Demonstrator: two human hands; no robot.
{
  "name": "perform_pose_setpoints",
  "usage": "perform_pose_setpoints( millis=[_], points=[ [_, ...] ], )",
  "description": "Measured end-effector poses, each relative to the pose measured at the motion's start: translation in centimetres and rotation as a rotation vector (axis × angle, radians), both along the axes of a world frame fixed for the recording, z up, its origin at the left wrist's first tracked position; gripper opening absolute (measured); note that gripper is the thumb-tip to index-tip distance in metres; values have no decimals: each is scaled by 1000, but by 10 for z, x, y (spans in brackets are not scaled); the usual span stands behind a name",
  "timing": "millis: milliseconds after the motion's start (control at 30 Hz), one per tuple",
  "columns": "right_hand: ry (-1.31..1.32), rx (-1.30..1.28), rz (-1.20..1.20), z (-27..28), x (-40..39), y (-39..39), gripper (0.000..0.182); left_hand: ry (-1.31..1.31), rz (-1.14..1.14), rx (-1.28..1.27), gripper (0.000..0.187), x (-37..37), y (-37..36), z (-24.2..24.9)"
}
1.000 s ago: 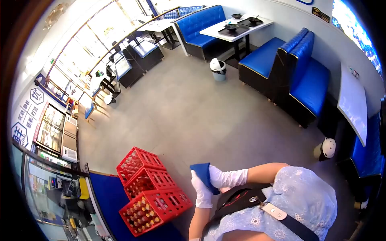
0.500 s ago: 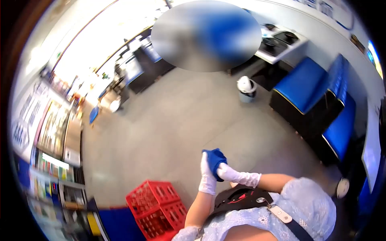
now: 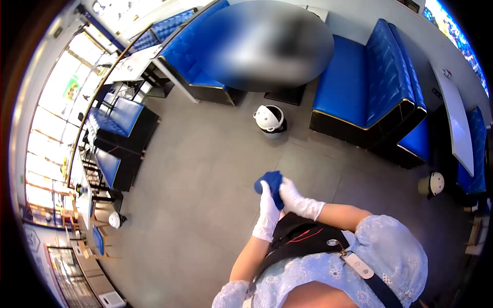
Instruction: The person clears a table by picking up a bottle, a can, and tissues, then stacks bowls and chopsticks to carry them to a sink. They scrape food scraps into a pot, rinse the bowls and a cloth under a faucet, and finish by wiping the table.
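Note:
A bunched blue cloth (image 3: 272,183) is held out in front of my body, above the grey floor. My left hand (image 3: 267,206), in a white glove, grips it from the left with the thumb lying over the cloth. On its other side my right hand (image 3: 294,197), gloved in white too, has its fingers closed on the edge of the fabric. Folds hide parts of the fingers of both hands. Just below the hands is the black bag or apron (image 3: 298,236) worn at my waist.
A bin with a white lid (image 3: 269,119) stands ahead on the floor (image 3: 205,169). Blue padded benches (image 3: 341,84) line the far side and right. A white table (image 3: 454,118) and another bin (image 3: 431,185) are at right; more seats (image 3: 120,120) stand left. A blurred oval covers the top middle.
The view has swung to the right and the booths are closer. The red crates have left the view. Both hands still hold the blue cloth, now slightly higher in view.

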State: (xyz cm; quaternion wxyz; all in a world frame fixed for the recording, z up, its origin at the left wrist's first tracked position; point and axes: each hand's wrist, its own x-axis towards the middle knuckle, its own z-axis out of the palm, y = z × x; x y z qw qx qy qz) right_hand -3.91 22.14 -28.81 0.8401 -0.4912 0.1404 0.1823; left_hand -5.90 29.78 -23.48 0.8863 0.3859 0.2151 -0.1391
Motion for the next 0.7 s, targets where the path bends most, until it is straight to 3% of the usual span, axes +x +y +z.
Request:
perform_pose_setpoints(
  millis=[33,67,133,167,233,267,367,467,533,567,633,700],
  points=[
    [139,220,-112,-3,29,-17,25,53,-25,27,66,29,-2,-7],
    [-43,195,-88,-18,55,-33,28,138,-73,91,68,57,-1,-9],
    [21,373,-193,-7,104,-68,34,195,-188,105,74,111,11,-27],
    [255,578,-322,22,128,-92,34,227,-211,37,70,139,14,-35],
    [72,543,-453,-38,185,-144,38,283,-228,-41,65,189,18,-51],
    [1,370,-442,-7,214,-160,36,287,-239,-46,65,213,18,-59],
    [-84,-9,-601,-20,321,-209,23,320,-184,-18,60,276,12,-85],
    [-428,-897,-583,-67,440,-234,21,440,-46,19,57,350,-9,-95],
    [-595,-1230,-313,-79,502,-235,32,424,-63,72,56,402,-26,-101],
    [-442,-1422,239,-78,530,-242,47,404,-82,118,54,424,-35,-104],
    [-840,-1802,283,-112,552,-245,64,378,-100,147,54,477,-60,-93],
    [-757,-1727,348,-115,571,-242,71,279,-160,166,53,524,-80,-85]
  ],
)
